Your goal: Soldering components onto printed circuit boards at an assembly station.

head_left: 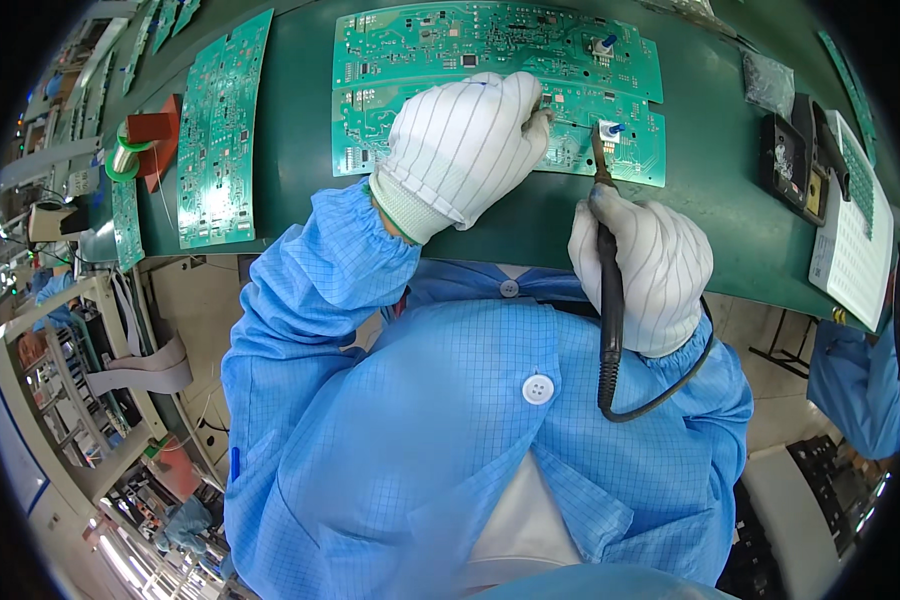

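Observation:
My right hand (655,265), in a white striped glove, is closed around a black soldering iron (611,290). The iron's tip touches or nearly touches the board beside a white component with a blue shaft (611,131). My left hand (465,145), gloved the same way, rests over the near green circuit board (640,165) with its fingers pinched. A thin solder wire (575,124) runs from those fingers toward the iron's tip. The left hand hides part of this board. Directly behind it lies a joined, similar board (420,50) with its own blue-shafted part.
More circuit boards (220,140) lie on the green table (300,150) to the left, next to a solder spool (122,160) on a red stand. At the right are a black box (785,160), a clear bag (768,82) and a white tray (855,245). Another person's blue sleeve (855,385) shows beyond.

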The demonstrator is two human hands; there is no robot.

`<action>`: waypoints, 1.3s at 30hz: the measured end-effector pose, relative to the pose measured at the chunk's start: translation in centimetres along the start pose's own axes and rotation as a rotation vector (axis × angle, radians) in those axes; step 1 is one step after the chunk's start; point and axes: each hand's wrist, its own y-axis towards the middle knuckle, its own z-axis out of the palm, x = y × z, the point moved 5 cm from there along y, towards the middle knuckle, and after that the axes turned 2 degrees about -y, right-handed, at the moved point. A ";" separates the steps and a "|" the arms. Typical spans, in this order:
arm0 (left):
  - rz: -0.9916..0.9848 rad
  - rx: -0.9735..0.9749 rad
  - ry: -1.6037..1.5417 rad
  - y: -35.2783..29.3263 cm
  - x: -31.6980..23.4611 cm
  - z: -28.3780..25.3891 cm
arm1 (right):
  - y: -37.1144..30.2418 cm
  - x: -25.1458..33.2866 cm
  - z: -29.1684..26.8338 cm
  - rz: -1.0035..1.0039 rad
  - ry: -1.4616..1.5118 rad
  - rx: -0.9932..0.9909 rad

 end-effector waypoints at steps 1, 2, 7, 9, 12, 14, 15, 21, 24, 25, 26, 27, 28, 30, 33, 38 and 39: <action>0.000 0.006 0.005 0.0 -0.1 0.0 | 0.0 0.0 0.0 -0.002 0.007 0.003; -0.001 0.007 0.005 0.0 -0.2 0.0 | 0.1 0.0 0.0 -0.003 0.005 -0.001; -0.052 0.081 -0.017 -0.3 -0.3 0.1 | 0.3 0.1 0.0 -0.001 0.014 -0.023; -0.055 0.094 -0.015 -0.4 -0.4 0.0 | 0.4 0.1 -0.1 0.016 0.022 -0.021; -0.061 0.109 -0.026 -0.4 -0.4 0.0 | 0.4 0.3 -0.3 0.032 -0.006 0.034; -0.065 0.111 -0.038 -0.4 -0.3 0.0 | 0.5 0.3 -0.5 0.036 -0.005 0.041; -0.045 0.099 -0.029 -0.4 -0.4 0.0 | 0.5 0.3 -0.5 0.040 -0.006 0.048; -0.013 0.098 -0.022 -0.5 -0.5 0.0 | 0.5 0.2 -0.2 0.015 0.019 -0.028; -0.018 0.110 -0.029 -0.5 -0.5 0.0 | 0.3 0.2 -0.2 0.015 0.024 -0.035; -0.021 0.110 -0.030 -0.5 -0.5 0.0 | 0.2 0.2 -0.2 0.013 0.021 -0.026; -0.027 0.120 -0.030 -0.5 -0.5 0.1 | 0.2 0.2 -0.1 0.013 0.015 -0.014; -0.031 0.123 -0.016 -0.6 -0.5 0.1 | 0.2 0.2 -0.2 0.016 0.008 -0.009; -0.023 0.104 -0.005 -0.6 -0.5 0.1 | 0.1 0.2 -0.2 0.012 0.009 -0.003; -0.026 0.097 -0.001 -0.8 -0.4 0.4 | 0.1 0.2 -0.2 0.019 -0.001 0.002; 0.048 0.008 0.052 -0.9 -0.5 0.6 | 0.1 0.2 -0.2 0.012 -0.004 -0.013; 0.103 -0.040 0.082 -0.6 -0.8 0.5 | -0.1 0.1 -0.1 -0.002 -0.006 -0.008; 0.120 -0.039 0.059 -0.4 -0.9 0.3 | -0.1 0.1 0.0 -0.005 -0.012 -0.005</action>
